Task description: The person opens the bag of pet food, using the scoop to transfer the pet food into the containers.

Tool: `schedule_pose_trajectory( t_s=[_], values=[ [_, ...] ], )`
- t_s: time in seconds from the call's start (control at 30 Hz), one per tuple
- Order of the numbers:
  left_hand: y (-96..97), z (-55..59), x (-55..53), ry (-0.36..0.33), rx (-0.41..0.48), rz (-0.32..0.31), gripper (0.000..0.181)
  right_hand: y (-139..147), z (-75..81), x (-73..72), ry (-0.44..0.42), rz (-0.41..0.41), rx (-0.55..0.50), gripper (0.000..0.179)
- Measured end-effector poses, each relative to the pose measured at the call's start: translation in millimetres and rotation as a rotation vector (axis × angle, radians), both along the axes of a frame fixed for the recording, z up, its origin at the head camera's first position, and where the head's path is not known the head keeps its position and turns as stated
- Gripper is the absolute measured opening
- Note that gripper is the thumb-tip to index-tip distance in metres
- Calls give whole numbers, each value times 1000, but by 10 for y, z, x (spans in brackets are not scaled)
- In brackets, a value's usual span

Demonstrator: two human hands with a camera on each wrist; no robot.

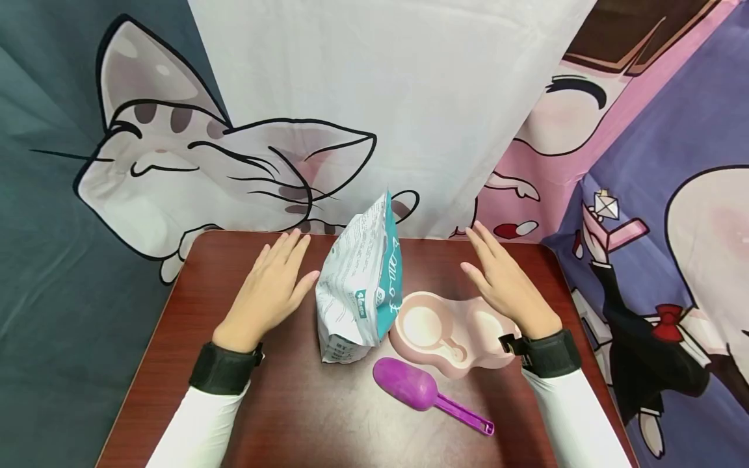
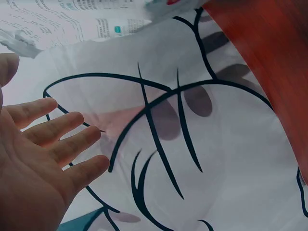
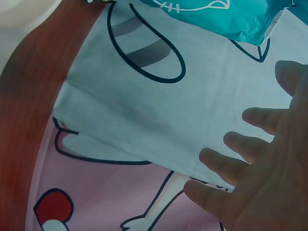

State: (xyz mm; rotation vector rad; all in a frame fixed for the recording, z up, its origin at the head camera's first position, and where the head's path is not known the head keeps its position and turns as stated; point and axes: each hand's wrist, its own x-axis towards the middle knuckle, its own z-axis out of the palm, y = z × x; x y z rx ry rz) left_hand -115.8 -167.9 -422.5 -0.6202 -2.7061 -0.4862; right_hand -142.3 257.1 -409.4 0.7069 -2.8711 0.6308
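In the head view a white and teal printed bag (image 1: 357, 286) stands upright near the middle of the table. To its left is my left hand (image 1: 266, 292), fingers straight, the thumb tip close by the bag's side. My right hand (image 1: 509, 279) is at the right with straight fingers, its wrist overlapping a pale pink double-bowl feeder (image 1: 424, 354). Between the two round bowls the feeder has a small bone-shaped recess. A purple scoop (image 1: 409, 385) lies in front of the feeder, its handle pointing to the near right. Both palms, seen in the wrist views, hold nothing.
The dark red-brown wooden table (image 1: 281, 416) ends at a far edge just beyond the fingertips. Behind it hangs a cloth backdrop (image 1: 374, 78) with a cartoon cat and figures, which also covers both sides. Each wrist carries a black strap (image 1: 221, 369).
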Motion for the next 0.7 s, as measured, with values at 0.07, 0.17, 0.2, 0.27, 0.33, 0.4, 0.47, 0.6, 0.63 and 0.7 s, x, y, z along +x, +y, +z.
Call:
schedule_pose_trajectory(
  t_s=[0.07, 0.17, 0.2, 0.27, 0.33, 0.4, 0.47, 0.6, 0.63, 0.7],
  values=[
    [31, 24, -22, 3, 3, -5, 64, -33, 22, -30, -2, 5, -2, 66],
    [63, 57, -61, 14, 4, -11, 63, -76, 48, -71, -3, 12, -1, 66],
    [74, 68, -74, 18, 2, -13, 62, -90, 57, -83, -9, 15, -1, 66],
    [92, 88, -101, 28, -4, -21, 61, -123, 75, -103, -20, 22, -6, 66],
    [113, 110, -129, 43, -4, -29, 60, -163, 81, -125, -33, 29, -14, 66],
    [140, 124, -162, 72, -1, -48, 58, -210, 87, -142, -48, 39, -25, 65],
    [172, 141, -203, 110, 19, -80, 56, -268, 93, -159, -63, 47, -32, 63],
    [247, 181, -291, 176, 53, -148, 50, -402, 117, -201, -90, 74, -41, 61],
    [269, 197, -313, 180, 60, -159, 49, -436, 124, -210, -96, 83, -46, 61],
    [315, 234, -355, 175, 67, -170, 48, -504, 133, -235, -105, 98, -62, 61]
  ],
)
